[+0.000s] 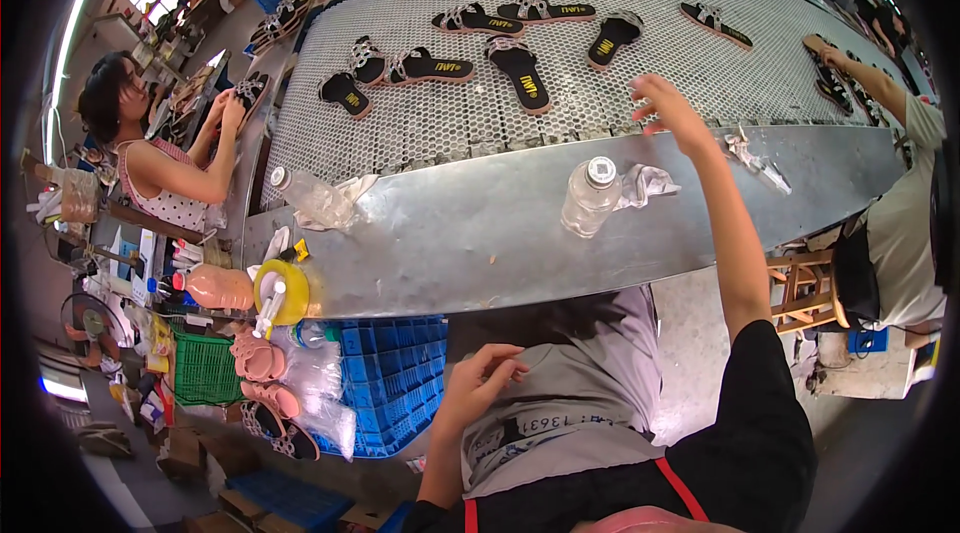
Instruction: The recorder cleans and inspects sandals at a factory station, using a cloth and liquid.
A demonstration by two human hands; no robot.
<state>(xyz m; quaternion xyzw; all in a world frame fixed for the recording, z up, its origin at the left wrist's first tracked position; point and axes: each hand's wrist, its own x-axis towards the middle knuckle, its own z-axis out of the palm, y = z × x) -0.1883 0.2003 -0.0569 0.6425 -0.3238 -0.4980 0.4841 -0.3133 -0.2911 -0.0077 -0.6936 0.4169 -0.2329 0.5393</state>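
My right hand [672, 111] is stretched out over the near edge of the white honeycomb-patterned conveyor bed [400, 133], its fingers apart and nothing in them. Nearest to it is a black sandal [614, 39] with a patterned strap, lying a little farther back. Left of that lies another black sandal [520, 78], toe strap away from me. Several more such sandals [435, 67] are spread across the bed. Close to my lap hangs my left hand [485, 381], fingers loosely bent and apart, with no object visible in it.
On the metal ledge [450, 233] stand a clear bottle [591, 197] beside a crumpled cloth [648, 185], and a second bottle [312, 197]. A yellow tape roll [282, 291] sits at its left end, above a blue crate [392, 383]. Co-workers handle sandals at left [165, 153] and right [905, 183].
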